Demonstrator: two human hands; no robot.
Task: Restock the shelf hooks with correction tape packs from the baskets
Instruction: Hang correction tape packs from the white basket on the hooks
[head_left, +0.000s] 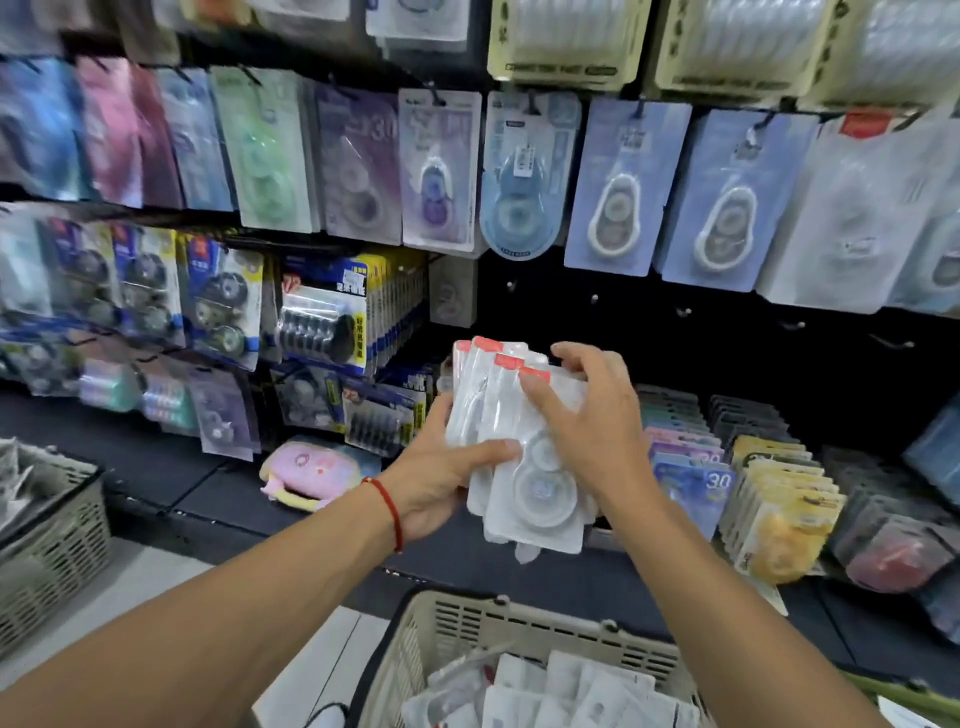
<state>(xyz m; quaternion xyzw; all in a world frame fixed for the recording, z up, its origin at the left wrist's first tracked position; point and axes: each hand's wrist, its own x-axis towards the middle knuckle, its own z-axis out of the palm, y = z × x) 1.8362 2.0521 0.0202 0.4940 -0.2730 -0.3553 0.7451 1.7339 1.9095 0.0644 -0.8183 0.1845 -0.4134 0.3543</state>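
- Clear plastic correction tape packs with red top tabs (511, 441) sit fanned in a small stack between both hands, held up in front of the shelf, above the near basket.
- Left hand (441, 480), a red string bracelet (390, 506) at its wrist, grips the stack from the left, thumb curled across the front pack.
- Right hand (592, 421) holds the stack from the right, fingers bent over the red tabs and upper edge.
- Both forearms reach forward from the near edge.
- Beige slotted plastic basket (519, 626), near centre, holds more white packs.
- Bare metal shelf hooks (595, 299) stand on the dark panel beyond the hands.
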